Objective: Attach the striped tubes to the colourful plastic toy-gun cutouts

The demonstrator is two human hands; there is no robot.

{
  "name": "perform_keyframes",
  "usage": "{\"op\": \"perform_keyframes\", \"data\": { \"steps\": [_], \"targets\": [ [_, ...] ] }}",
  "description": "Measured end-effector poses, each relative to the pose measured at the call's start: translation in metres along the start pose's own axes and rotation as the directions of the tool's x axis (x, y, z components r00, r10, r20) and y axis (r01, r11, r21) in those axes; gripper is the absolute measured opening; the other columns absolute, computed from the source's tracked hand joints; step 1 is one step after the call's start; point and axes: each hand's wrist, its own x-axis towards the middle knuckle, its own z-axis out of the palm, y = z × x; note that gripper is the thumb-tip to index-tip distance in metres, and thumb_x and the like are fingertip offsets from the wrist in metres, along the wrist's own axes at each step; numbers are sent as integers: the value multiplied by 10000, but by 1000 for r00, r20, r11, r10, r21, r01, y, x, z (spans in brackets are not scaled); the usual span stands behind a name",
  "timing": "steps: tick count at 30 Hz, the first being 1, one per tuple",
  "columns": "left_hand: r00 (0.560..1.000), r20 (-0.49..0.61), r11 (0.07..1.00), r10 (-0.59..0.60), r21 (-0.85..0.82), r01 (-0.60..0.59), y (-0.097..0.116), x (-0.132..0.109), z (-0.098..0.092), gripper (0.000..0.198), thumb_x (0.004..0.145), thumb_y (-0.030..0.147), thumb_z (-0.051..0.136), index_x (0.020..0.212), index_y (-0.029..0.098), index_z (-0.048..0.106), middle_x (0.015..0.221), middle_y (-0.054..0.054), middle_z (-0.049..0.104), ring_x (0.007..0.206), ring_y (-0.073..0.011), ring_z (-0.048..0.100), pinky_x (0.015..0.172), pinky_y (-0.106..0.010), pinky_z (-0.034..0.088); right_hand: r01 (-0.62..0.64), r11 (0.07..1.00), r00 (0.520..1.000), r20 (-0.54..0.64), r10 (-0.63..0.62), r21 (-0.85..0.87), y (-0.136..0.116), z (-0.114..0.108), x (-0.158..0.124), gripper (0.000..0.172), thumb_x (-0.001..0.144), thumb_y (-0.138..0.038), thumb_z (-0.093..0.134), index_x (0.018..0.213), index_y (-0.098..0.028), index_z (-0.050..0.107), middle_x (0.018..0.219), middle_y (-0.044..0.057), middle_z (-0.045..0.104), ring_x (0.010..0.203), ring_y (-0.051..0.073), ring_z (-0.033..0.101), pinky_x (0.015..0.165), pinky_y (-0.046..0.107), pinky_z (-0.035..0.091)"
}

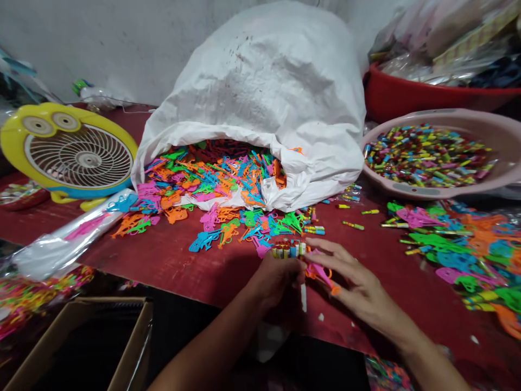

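Observation:
My left hand [280, 277] is closed around a short row of small printed tubes [288, 249], with their ends pointing up. Just right of it, my right hand [352, 277] has its fingers curved loosely about a pink and an orange plastic piece [321, 271], the thumb at their lower end. How firmly these are gripped is hard to see. Beyond both hands, flat openwork plastic pieces [232, 225] in pink, orange, green and blue lie on the red table [171, 271]. Several loose tubes [353, 225] are scattered past my right hand.
A big white sack [264, 81] spills plastic pieces at the back. A pink basin [448, 190] of tubes and a red tub [427, 95] stand right. More pieces [459, 244] are heaped below them. Left are a yellow fan [24, 146], plastic bag [61, 239] and cardboard box [134, 336].

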Motion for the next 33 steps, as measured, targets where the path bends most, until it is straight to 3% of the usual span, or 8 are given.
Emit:
{"op": "perform_keyframes", "data": {
  "steps": [4,7,10,12,16,20,25,33],
  "targets": [
    [997,-74,999,35,2,-35,-2,3,4,43,565,124,626,571,134,584,467,22,522,413,-74,414,427,-221,301,70,997,991,-110,-73,-32,3,4,-3,322,919,-188,564,1182,-331,683,1370,56,563,1247,204,550,1005,330,469],
    [976,-185,993,113,36,-108,-1,3,7,91,546,112,651,632,130,627,524,17,576,447,-77,453,447,-211,314,-57,998,965,-257,61,23,10,3,-10,194,887,-240,641,1052,-294,728,1216,56,653,1140,210,609,962,319,487],
    [962,-184,978,200,105,-183,-3,1,8,66,585,126,676,599,130,611,533,20,568,484,-73,470,487,-203,341,-265,922,855,-373,360,283,17,5,-15,133,846,-328,710,941,-236,714,898,37,703,784,157,661,687,233,531],
    [964,-158,971,216,140,-194,-6,-1,9,117,610,140,695,583,137,581,520,34,532,482,-66,441,494,-202,341,-329,812,761,-374,530,483,19,11,-17,189,805,-371,753,874,-212,678,703,-1,652,566,110,579,506,186,462],
    [962,-147,963,231,175,-205,-15,-2,9,164,606,126,727,668,145,576,570,50,512,520,-63,427,512,-195,340,-312,648,677,-315,665,695,18,27,-14,256,761,-386,794,859,-212,633,629,-41,593,473,77,492,439,168,409],
    [959,-136,952,250,214,-218,-20,-1,8,199,596,121,741,710,148,580,616,41,530,563,-74,449,549,-205,365,-309,628,704,-272,656,714,15,38,-14,254,801,-410,753,937,-224,649,730,-26,624,540,93,528,469,181,435],
    [953,-136,946,272,222,-238,-18,-4,7,204,612,153,740,666,157,543,619,45,503,574,-74,424,573,-210,365,-369,791,766,-323,556,488,11,36,-19,299,830,-411,720,1036,-196,687,969,61,699,848,191,631,738,267,518],
    [920,-170,897,353,341,-281,-22,-8,10,178,631,179,723,713,171,565,620,52,491,564,-85,395,553,-216,341,-356,800,734,-384,559,483,-6,27,-17,239,862,-434,675,933,-207,653,763,23,643,619,142,556,548,227,472]
  ]
}}
